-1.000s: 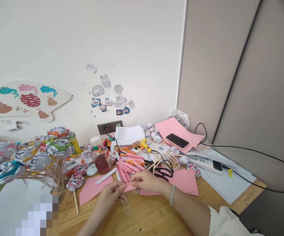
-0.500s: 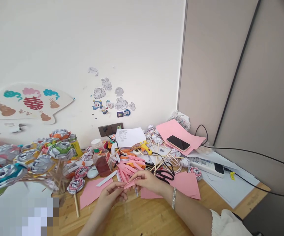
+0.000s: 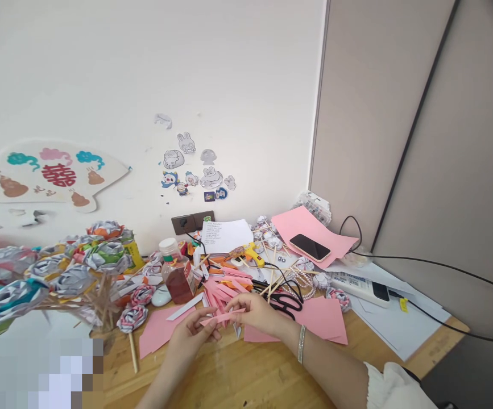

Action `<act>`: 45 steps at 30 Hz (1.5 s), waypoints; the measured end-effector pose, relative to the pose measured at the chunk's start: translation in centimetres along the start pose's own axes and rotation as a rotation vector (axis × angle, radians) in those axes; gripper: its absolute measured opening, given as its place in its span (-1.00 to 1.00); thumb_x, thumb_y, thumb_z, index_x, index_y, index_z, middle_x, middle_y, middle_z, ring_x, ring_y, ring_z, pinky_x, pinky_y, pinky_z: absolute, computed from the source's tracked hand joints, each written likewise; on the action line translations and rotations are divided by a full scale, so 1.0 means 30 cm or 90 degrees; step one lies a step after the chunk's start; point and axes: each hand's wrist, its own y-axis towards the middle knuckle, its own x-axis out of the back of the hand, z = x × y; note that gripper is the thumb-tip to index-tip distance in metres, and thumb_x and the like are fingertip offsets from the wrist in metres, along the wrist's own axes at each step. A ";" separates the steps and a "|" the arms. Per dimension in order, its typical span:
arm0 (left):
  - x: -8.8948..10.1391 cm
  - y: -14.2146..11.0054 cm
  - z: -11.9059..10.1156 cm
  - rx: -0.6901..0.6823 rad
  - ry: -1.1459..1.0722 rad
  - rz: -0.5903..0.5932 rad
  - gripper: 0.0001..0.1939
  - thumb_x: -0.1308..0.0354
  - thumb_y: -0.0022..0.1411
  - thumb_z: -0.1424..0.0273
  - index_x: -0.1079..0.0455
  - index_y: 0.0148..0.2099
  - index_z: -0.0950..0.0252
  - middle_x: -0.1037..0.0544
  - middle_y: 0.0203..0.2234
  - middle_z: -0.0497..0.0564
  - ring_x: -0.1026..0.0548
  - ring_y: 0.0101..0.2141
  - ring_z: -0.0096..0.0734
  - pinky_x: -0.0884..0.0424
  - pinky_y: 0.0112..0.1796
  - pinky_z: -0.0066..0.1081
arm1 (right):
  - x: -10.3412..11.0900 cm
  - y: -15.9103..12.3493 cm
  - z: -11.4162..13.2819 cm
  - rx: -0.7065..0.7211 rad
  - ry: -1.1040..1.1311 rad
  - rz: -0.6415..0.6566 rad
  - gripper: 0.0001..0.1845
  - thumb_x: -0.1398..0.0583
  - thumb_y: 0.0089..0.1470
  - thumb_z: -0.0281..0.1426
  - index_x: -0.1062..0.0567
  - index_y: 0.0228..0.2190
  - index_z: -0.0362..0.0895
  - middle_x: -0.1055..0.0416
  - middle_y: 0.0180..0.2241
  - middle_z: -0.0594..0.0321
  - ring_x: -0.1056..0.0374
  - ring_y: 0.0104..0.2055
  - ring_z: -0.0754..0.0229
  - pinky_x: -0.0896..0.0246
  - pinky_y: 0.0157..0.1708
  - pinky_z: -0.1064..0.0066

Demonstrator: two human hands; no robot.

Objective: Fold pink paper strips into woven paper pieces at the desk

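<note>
Between my two hands a narrow pink paper strip (image 3: 223,318) is stretched over the table. My left hand (image 3: 197,330) pinches its left end between thumb and fingers. At the other end, the fingers of my right hand (image 3: 246,311) are closed on the same strip. Just behind the hands lies a heap of pink paper strips (image 3: 217,295). Pink paper sheets (image 3: 320,321) lie under and beside my right wrist, and another pink sheet (image 3: 156,332) is left of my left hand. Black-handled scissors (image 3: 286,305) rest behind my right wrist.
A bottle of reddish liquid (image 3: 178,278) stands behind my left hand. Farther back are a yellow glue gun (image 3: 255,254) and a phone (image 3: 310,247) on pink paper. Paper flowers on sticks (image 3: 105,258) crowd the left. A power strip (image 3: 361,288) with cables lies at right.
The pink strip now shows more of its length, lying flatter between my hands. My left fingers have shifted slightly along it; the view has moved a little.
</note>
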 end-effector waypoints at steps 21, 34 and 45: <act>0.015 -0.010 0.012 0.011 -0.171 -0.048 -0.71 -0.26 -0.21 0.20 -0.33 -0.61 0.32 -0.48 -0.76 -0.13 -0.38 -0.68 -0.55 -0.31 -0.59 -0.57 | -0.022 -0.014 0.015 -0.036 0.134 0.003 -0.58 -0.25 -0.30 -0.13 -0.44 -0.49 -0.25 -0.38 -0.55 0.24 -0.23 -0.60 0.36 -0.17 -0.56 0.48; 0.022 -0.026 0.019 -0.106 -0.128 -0.204 -0.71 -0.18 -0.09 0.20 -0.34 -0.63 0.31 -0.38 -0.79 -0.17 -0.29 -0.67 -0.57 -0.23 -0.61 -0.61 | -0.039 -0.023 0.034 -0.111 0.153 0.137 -0.56 -0.19 -0.22 -0.10 -0.38 -0.41 -0.22 -0.38 -0.52 0.26 -0.30 -0.61 0.37 -0.16 -0.60 0.54; -0.004 -0.004 0.043 0.008 -0.073 -0.077 -0.65 -0.22 -0.23 0.11 -0.35 -0.59 0.34 -0.47 -0.79 -0.09 -0.41 -0.69 -0.43 -0.36 -0.59 -0.47 | -0.073 -0.009 -0.015 -0.119 0.206 0.027 -0.55 -0.25 -0.33 -0.10 -0.32 -0.53 -0.22 -0.36 -0.60 0.31 -0.25 -0.64 0.36 -0.16 -0.58 0.49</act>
